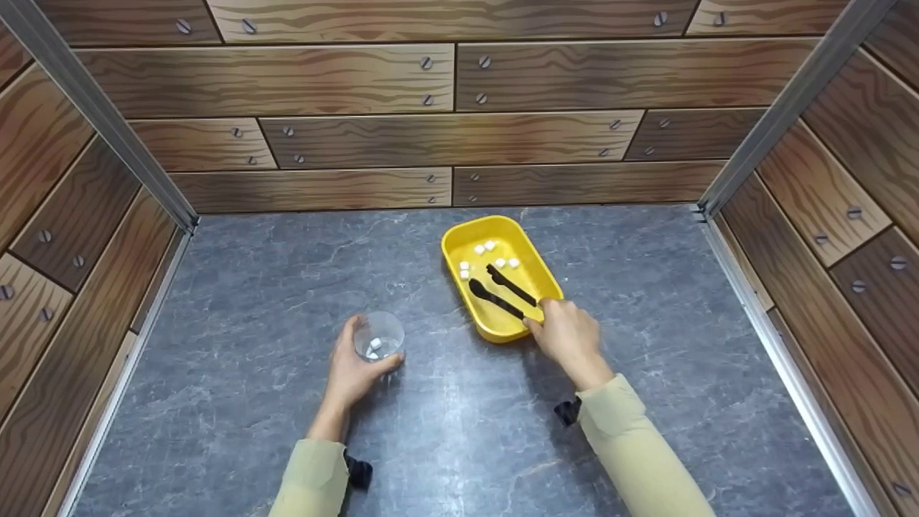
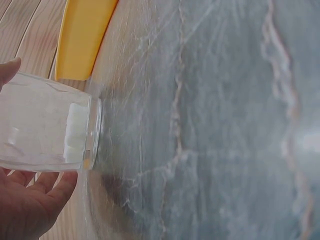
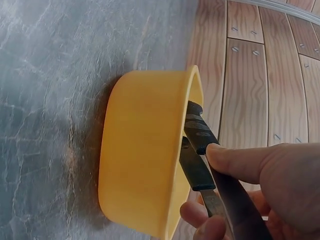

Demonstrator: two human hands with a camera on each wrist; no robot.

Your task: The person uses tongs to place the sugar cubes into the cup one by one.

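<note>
My left hand (image 1: 355,368) holds a clear cup (image 1: 382,325) on the floor, fingers and thumb round its sides. At least two small white cubes (image 1: 375,345) lie at the cup's bottom. To the right is a yellow tray (image 1: 502,334) with several white cubes (image 1: 490,245) scattered at its far end. Over its near end, my right hand (image 1: 571,336) grips black tongs (image 1: 511,289). The tongs' two arms stand apart above the tray with no cube between their tips. In the right wrist view, thumb and fingers pinch the tongs (image 3: 200,127) at the tray's rim.
The grey marbled surface (image 1: 273,287) extends around the cup and tray. Wood-patterned walls (image 1: 359,79) stand at the back and both sides, with metal rails (image 1: 782,345) at the corners and side edges.
</note>
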